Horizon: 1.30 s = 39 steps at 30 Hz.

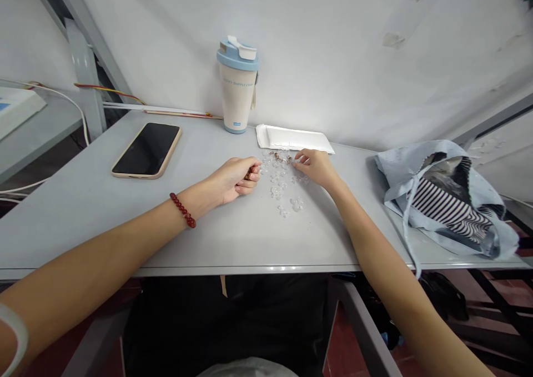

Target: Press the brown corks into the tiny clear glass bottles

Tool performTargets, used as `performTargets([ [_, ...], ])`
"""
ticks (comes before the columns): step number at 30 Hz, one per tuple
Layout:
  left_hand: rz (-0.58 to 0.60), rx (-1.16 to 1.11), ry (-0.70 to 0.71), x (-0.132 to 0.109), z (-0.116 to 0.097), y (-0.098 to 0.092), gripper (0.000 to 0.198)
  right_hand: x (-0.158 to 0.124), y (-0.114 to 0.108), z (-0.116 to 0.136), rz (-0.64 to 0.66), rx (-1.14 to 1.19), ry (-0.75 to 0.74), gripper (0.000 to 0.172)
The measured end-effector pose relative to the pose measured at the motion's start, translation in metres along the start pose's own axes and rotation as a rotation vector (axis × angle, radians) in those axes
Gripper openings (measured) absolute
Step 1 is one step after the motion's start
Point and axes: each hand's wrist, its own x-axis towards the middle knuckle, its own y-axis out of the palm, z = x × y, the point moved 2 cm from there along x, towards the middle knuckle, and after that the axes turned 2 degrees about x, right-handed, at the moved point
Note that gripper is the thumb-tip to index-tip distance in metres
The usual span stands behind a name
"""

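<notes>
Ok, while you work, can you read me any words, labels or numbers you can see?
Tall cream cup: a line of small print on its body, too blurred to read.
Blue tag near the cup's base: too small to read.
Nothing else shows readable text.

Loose clear beads (276, 181) in the way

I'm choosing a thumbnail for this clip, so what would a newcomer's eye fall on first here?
The eye goes first to the scatter of clear bead-like pieces in the middle of the grey desk, between the curled left hand and the right hand. Next comes the red bead bracelet on the left wrist. Behind the hands, a blue-lidded tumbler stands near the wall, while a pale blue striped bag lies at the desk's right end.
</notes>
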Motion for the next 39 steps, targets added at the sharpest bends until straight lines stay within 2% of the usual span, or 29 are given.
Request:
performTargets([
  [7, -0.003, 0.020, 0.005, 0.000, 0.000, -0.001, 0.030, -0.002, -0.002, 0.003, -0.005, -0.078, 0.017, 0.014],
  [13, 0.011, 0.033, 0.002, 0.000, 0.000, -0.001, 0.029, 0.000, -0.004, 0.002, -0.043, -0.027, -0.029, 0.015],
  [15, 0.016, 0.041, 0.004, 0.000, 0.001, -0.001, 0.029, -0.003, -0.008, 0.005, -0.126, 0.100, -0.054, 0.011],
  [17, 0.023, 0.045, 0.010, 0.000, 0.001, 0.000, 0.029, -0.009, -0.008, 0.014, -0.153, 0.363, -0.035, 0.012],
  [20, 0.079, 0.024, 0.009, -0.001, 0.004, 0.004, 0.028, -0.022, 0.000, 0.037, -0.015, 0.802, 0.040, 0.017],
  [23, 0.154, -0.046, 0.041, -0.001, 0.006, 0.011, 0.025, -0.034, 0.016, 0.062, 0.139, 1.012, 0.055, 0.017],
  [25, 0.183, -0.106, 0.075, -0.002, 0.006, 0.014, 0.021, -0.038, 0.024, 0.072, 0.183, 1.085, 0.066, 0.016],
  [33, 0.142, -0.200, 0.085, -0.001, 0.007, 0.016, 0.019, -0.042, 0.032, 0.076, 0.112, 1.050, 0.110, 0.014],
  [39, 0.009, -0.122, 0.133, -0.003, 0.007, 0.015, 0.020, -0.043, 0.033, 0.079, -0.027, 0.919, 0.088, 0.010],
])
